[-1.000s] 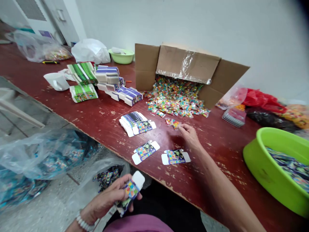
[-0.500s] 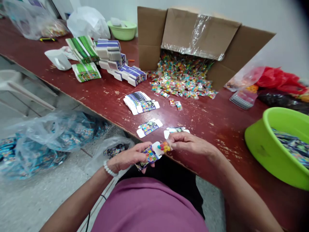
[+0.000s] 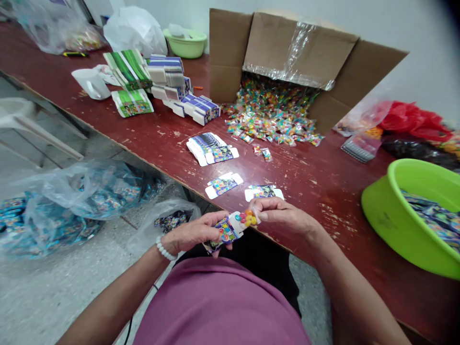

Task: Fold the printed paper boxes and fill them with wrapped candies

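Candy packet point(image 3: 247, 218): moving, since a second ago, off the table point(image 3: 154, 132) to the white flap point(image 3: 235, 218) of the held carton point(image 3: 228, 232) (showing yellow, pink and teal pieces through clear film).
Bagged blue packets point(image 3: 115, 196): lying on the floor point(image 3: 64, 297), well left of the held carton.
Left hand point(image 3: 196, 233): clasping the held carton with thumb on top and fingers beneath; likely squashing the opening narrower if gripping too hard.
Held carton: sitting just beside the table edge, tilting its open end toward the right hand point(image 3: 287, 214); possibly dropping through a loosening grasp.
Two table cartons point(image 3: 224, 185): lying just beyond with flaps spread; possibly getting knocked by a wide swing of the right hand.
Right hand: pinching the candy packet's clear end between thumb and fingertips; perhaps snagging the white flap from approaching askew.
Candy heap point(image 3: 273, 122): lying spread before the cardboard box point(image 3: 287, 48).
Green tub point(image 3: 381, 211): standing at far right, holding dark packets.
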Demonstrator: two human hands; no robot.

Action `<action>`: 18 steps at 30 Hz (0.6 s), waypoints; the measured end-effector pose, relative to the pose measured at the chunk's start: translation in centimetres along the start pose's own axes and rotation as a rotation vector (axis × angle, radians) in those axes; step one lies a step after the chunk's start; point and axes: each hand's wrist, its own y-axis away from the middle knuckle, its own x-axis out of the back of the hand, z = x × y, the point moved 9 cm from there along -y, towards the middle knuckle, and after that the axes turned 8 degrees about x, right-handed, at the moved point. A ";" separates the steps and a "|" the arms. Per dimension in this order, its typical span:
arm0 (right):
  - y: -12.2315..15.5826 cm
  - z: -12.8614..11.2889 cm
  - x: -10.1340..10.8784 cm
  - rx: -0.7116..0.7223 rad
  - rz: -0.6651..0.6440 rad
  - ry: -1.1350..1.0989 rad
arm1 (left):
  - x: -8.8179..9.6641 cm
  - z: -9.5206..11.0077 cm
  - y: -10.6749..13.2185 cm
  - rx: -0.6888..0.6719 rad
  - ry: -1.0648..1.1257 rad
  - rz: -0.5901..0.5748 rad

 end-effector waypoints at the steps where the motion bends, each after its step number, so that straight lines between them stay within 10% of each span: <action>1: 0.1 0.2 0.0 -0.008 0.011 -0.011 | -0.2 0.2 0.1 -0.012 0.009 -0.008; 18: -0.3 -0.3 -0.6 0.044 -0.071 0.334 | -1.3 1.2 0.6 -0.080 -0.063 0.003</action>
